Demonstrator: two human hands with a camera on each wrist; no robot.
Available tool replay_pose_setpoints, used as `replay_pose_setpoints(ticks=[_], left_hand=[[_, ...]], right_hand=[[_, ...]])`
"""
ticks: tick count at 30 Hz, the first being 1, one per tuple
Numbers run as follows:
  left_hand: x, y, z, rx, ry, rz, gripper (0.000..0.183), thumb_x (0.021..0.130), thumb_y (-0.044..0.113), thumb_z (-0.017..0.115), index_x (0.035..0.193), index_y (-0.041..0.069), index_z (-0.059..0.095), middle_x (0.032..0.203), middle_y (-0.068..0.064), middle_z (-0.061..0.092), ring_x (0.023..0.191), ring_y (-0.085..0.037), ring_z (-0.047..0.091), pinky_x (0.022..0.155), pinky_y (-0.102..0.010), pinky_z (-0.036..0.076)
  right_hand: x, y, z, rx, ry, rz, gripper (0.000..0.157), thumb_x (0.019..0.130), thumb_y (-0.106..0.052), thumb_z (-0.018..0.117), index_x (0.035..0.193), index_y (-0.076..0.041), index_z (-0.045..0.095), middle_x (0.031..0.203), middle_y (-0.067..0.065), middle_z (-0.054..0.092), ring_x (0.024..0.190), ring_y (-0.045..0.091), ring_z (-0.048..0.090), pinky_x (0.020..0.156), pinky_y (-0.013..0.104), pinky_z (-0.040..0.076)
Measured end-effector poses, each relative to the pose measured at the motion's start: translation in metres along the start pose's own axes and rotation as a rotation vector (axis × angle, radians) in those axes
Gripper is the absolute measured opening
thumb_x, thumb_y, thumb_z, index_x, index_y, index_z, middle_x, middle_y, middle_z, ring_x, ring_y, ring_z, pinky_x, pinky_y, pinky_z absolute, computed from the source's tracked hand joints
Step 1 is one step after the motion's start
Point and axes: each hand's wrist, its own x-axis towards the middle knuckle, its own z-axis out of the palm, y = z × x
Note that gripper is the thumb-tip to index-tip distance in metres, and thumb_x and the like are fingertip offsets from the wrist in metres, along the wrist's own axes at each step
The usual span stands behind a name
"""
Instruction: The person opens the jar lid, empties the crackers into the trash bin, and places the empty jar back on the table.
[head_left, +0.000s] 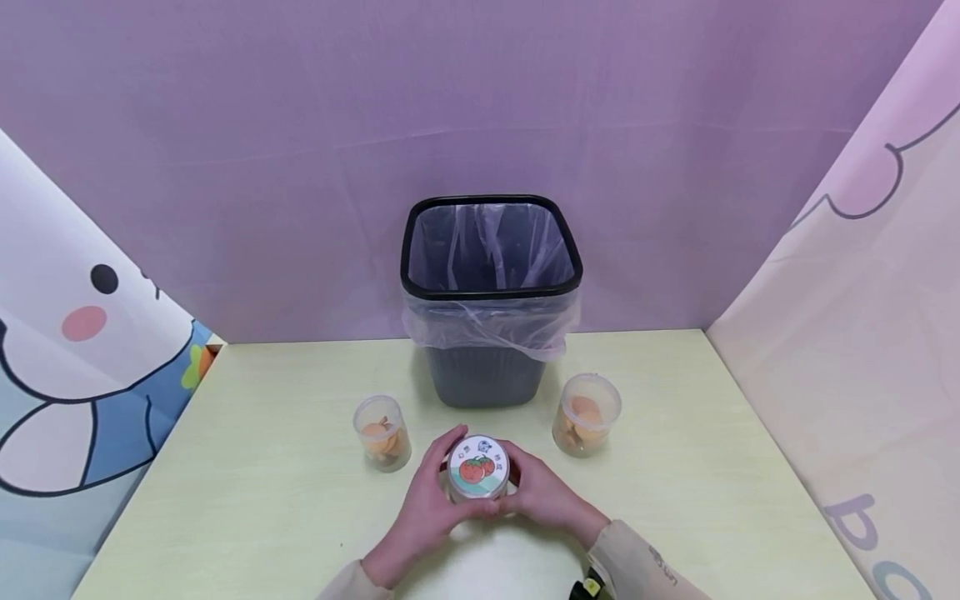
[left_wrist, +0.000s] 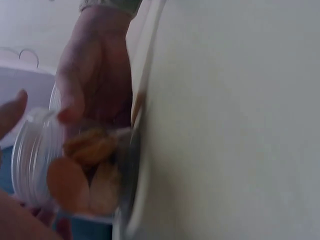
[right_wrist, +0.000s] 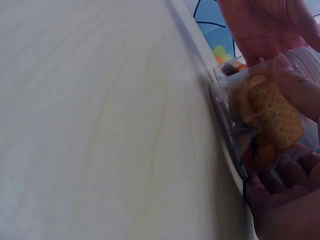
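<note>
A clear round jar (left_wrist: 31,165) stands on the table in front of me. Its lid (head_left: 478,468) bears a tomato picture and some writing. My left hand (head_left: 429,498) grips the jar from the left, thumb at the near side and fingers round the far side. From the right, my right hand (head_left: 546,493) holds the same jar with its thumb and fingers curled round it. Both thumbs meet in front of the jar. Through its wall, a square biscuit (right_wrist: 277,117) and other orange-brown pieces show in the right wrist view.
Behind the hands stands a dark bin (head_left: 487,375) with a black rim and a thin liner. A clear cup of orange-brown pieces (head_left: 382,435) is at left, another clear cup (head_left: 587,415) at right. Purple cloth (head_left: 300,167) hangs behind the pale table (head_left: 262,467).
</note>
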Motion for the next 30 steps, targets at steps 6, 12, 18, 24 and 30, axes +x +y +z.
replay_pose_setpoints(ticks=[6,12,18,24,30], left_hand=[[0.014,-0.006,-0.018,-0.055,-0.183,0.021,0.099,0.07,0.018,0.092,0.152,0.018,0.038,0.153,-0.01,0.043,0.135,-0.024,0.043,0.111,-0.052,0.028],[0.028,-0.009,-0.034,-0.081,-0.369,0.039,0.095,0.073,0.015,0.09,0.153,0.019,0.038,0.155,-0.006,0.041,0.14,-0.026,0.037,0.112,-0.057,0.022],[0.039,-0.015,-0.043,-0.061,-0.51,0.028,0.094,0.075,0.018,0.089,0.154,0.025,0.038,0.154,0.009,0.04,0.141,-0.021,0.035,0.112,-0.055,0.019],[0.042,-0.022,-0.046,-0.079,-0.564,0.011,0.097,0.076,0.014,0.087,0.156,0.024,0.033,0.156,0.011,0.037,0.142,-0.015,0.035,0.115,-0.045,0.021],[0.04,-0.023,-0.044,-0.08,-0.527,-0.002,0.097,0.074,0.014,0.088,0.155,0.021,0.036,0.153,0.01,0.042,0.14,-0.016,0.038,0.115,-0.047,0.021]], right_hand=[[0.0,0.001,0.0,-0.01,0.003,0.005,0.086,0.071,-0.017,0.091,0.145,-0.018,0.046,0.134,-0.003,0.057,0.129,0.018,0.05,0.108,0.027,0.037],[0.0,0.0,0.0,-0.008,0.002,0.005,0.089,0.07,-0.019,0.092,0.146,-0.02,0.045,0.135,-0.005,0.056,0.129,0.017,0.05,0.107,0.026,0.037],[0.0,0.0,0.0,0.015,0.003,0.008,0.087,0.07,-0.018,0.091,0.145,-0.021,0.046,0.135,-0.005,0.056,0.129,0.018,0.05,0.106,0.025,0.038],[-0.001,0.001,0.0,0.015,0.002,0.013,0.087,0.071,-0.017,0.091,0.145,-0.022,0.046,0.136,-0.006,0.056,0.13,0.017,0.049,0.106,0.025,0.038],[-0.001,0.0,0.0,0.0,0.007,0.017,0.087,0.071,-0.019,0.091,0.145,-0.023,0.046,0.135,-0.007,0.056,0.129,0.016,0.049,0.106,0.025,0.037]])
